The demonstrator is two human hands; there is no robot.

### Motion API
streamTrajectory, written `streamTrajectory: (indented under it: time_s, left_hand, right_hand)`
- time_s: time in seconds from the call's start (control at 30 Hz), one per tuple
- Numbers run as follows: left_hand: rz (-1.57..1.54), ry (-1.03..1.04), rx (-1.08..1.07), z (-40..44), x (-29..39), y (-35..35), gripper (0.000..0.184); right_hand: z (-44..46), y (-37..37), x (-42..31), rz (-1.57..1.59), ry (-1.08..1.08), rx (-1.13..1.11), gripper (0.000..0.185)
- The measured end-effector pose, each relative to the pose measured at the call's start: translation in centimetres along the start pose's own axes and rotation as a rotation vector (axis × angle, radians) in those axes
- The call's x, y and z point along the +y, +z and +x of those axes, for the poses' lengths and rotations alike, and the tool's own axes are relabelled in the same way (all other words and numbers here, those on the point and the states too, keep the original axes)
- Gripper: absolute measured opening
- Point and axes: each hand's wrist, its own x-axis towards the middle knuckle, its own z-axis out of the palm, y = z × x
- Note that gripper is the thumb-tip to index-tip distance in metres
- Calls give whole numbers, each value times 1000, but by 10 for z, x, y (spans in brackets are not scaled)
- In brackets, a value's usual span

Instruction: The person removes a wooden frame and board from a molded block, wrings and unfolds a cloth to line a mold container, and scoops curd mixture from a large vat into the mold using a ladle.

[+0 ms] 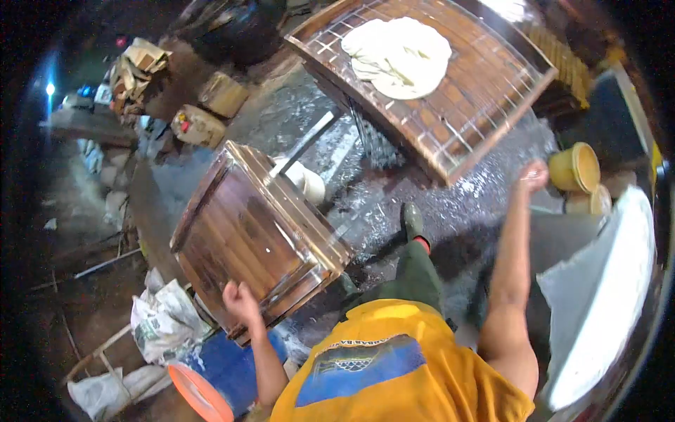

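Observation:
My left hand point(241, 304), its fingers curled with nothing visible in them, is over the near edge of an empty-looking wooden tray point(232, 218). I cannot tell whether it touches the wood. Out to the right, my right hand point(533, 175) is closed in a loose fist, close to a yellow bucket point(574, 169). Ahead stands a slatted wooden table point(485, 77) with raised sides and a grid of pale lines. On its far part lies a crumpled white cloth point(397, 58) bundle.
Wet floor point(365, 211) lies between the two wooden pieces. A white bucket point(306, 181) stands behind the tray. At lower left are a blue barrel point(235, 369), an orange-rimmed basin point(200, 394) and white sacks point(167, 320). A large white rounded surface point(605, 295) fills the right. Jerrycans point(199, 126) stand far left.

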Motion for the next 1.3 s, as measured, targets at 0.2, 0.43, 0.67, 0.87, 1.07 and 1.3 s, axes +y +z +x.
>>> streamTrajectory:
  time_s: [0.2,0.43,0.67,0.87,1.07,1.3]
  left_hand:
    - [-506,-188,-839,-8,255,209,50]
    - [-623,-305,-929,-39,375,341,66]
    - [-719,-540,-868,-36,370,340,63]
    - [-672,-612,-886,29,298,288,65]
    - [-698,-631,-1054,68,263,212,69]
    - [-607,-624,-870,53,250,198,73]
  right_hand:
    - [208,115,-77,611,955,-442,53]
    - [262,192,-3,697,853,-859,49]
    - [270,194,24,638,680,-914,54]
    - [183,-7,28,294,691,-993,57]
    - [106,-116,-56,250,1058,-1304,62]
    - [127,20,-125,420,737,-1410,44]
